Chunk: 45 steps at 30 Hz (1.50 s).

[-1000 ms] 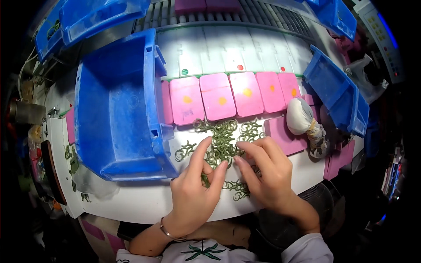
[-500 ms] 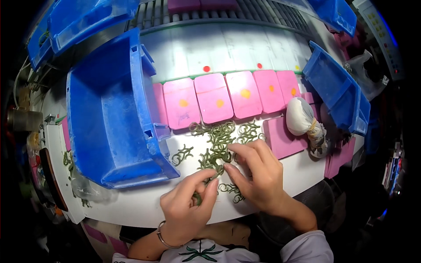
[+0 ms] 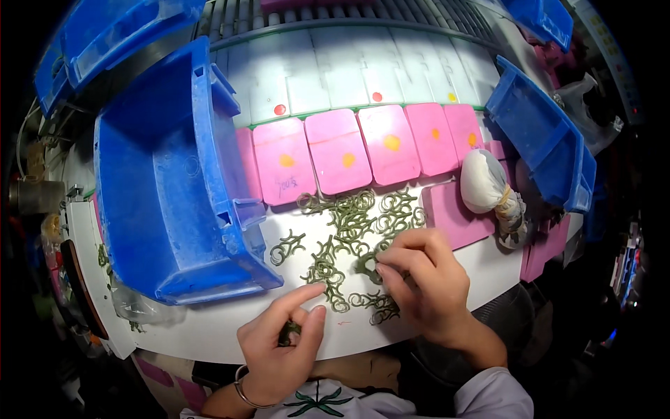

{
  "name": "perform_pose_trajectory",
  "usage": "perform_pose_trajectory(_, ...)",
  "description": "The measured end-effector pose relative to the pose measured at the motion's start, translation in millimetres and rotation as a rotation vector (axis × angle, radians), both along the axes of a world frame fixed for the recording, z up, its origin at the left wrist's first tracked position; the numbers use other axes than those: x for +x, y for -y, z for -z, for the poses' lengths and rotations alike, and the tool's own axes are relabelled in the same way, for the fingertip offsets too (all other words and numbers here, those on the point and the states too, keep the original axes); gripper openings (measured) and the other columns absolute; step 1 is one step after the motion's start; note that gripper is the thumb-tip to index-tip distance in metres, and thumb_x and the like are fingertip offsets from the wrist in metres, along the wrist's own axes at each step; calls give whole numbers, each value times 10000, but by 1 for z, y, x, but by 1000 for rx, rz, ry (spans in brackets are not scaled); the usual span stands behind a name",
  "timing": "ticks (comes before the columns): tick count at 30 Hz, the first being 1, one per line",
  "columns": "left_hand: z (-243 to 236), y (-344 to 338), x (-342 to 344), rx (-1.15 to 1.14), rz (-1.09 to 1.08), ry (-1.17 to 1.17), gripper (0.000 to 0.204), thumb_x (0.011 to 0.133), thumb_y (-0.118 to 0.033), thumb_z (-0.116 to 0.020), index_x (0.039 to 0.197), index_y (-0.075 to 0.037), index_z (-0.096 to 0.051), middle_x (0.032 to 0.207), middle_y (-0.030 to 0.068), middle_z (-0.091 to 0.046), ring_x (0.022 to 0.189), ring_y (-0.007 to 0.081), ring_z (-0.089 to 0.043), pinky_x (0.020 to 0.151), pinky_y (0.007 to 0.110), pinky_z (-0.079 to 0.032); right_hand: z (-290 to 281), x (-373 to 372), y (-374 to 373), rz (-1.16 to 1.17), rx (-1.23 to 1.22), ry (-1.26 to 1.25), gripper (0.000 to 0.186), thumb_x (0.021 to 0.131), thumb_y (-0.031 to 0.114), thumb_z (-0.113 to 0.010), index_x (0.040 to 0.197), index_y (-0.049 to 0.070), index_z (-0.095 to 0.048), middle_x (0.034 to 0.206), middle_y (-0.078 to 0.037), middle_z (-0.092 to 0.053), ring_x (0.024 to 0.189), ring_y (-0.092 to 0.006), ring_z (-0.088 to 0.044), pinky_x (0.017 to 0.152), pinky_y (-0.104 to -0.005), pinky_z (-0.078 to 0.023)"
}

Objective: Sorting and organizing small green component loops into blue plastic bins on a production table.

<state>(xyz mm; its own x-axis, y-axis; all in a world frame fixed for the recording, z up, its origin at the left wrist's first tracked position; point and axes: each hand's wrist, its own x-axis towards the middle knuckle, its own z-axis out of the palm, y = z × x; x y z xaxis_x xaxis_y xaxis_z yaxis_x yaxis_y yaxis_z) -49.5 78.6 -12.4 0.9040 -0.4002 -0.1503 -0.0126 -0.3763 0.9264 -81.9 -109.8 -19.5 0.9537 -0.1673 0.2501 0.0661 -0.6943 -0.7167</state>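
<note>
Small dark green pieces with open rings and branching arms lie in a loose pile (image 3: 352, 216) on the white table. At the pile's near right edge, my right hand (image 3: 427, 290) pinches a dark green ringed piece (image 3: 367, 265) between thumb and fingertips. My left hand (image 3: 283, 346) is left of it, near the table's front edge. Its thumb and index finger are apart, while the other fingers curl around a few green pieces (image 3: 289, 334) in the palm. Beside its index fingertip lies a strand of linked-looking pieces (image 3: 326, 274). A smaller group (image 3: 377, 304) sits under my right hand.
A large blue bin (image 3: 157, 209) stands at the left, another blue bin (image 3: 544, 140) at the right. A row of pink blocks (image 3: 340, 153) with yellow spots borders the pile's far side. A tied white cloth bundle (image 3: 481, 183) rests by a pink slab (image 3: 450, 209). Rollers (image 3: 328, 15) run behind.
My hands have moved apart: the left toward me and leftward, the right slightly rightward with a green piece in its fingertips. Pieces between them now show. The view has shifted a little.
</note>
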Motion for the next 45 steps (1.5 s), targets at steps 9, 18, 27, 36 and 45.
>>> perform_pose_trajectory(9, -1, 46, 9, 339, 93, 433, 333, 699, -26, -710, 1010, -4, -594, 566, 47, -501, 450, 139, -440, 427, 258, -345, -21, -31, 18, 194, -44, 65, 242, 694, -85, -636, 920, -8, -603, 804, -117, -579, 629, -211, -561, 537, -268, -444)
perform_pose_trajectory(18, -6, 50, 10, 330, 109, 333, 167, 694, 6, -691, 827, -24, -594, 566, 17, -492, 465, 75, -421, 423, 225, -288, -6, -74, 35, 351, -57, 0, 203, 719, -81, -622, 910, -15, -613, 771, -114, -595, 572, -162, -545, 485, -223, -412)
perform_pose_trajectory(27, -12, 35, 11, 48, 178, 179, 133, 723, 14, -687, 807, -14, -586, 622, 16, -508, 488, 41, -431, 429, 183, -297, 0, -41, 12, 312, -191, -43, 218, 685, 11, -701, 875, -10, -595, 610, -85, -471, 489, -211, -481, 428, -296, -372)
perform_pose_trajectory(36, -13, 6, 4, -508, -15, -871, 120, 845, -2, -556, 941, 61, -522, 698, 46, -559, 539, 28, -456, 464, 168, -357, -10, -45, 15, 483, 879, -275, 93, 820, 2, -608, 895, -52, -602, 649, 6, -561, 539, -2, -461, 447, -153, -341)
perform_pose_trajectory(45, -29, 8, -16, -96, 274, -445, 122, 808, -5, -584, 924, -7, -619, 776, 70, -577, 689, 80, -513, 570, 227, -420, -43, -54, -3, -82, 410, -248, 233, 806, 27, -610, 1027, -42, -589, 789, -65, -607, 590, -91, -547, 496, -190, -420)
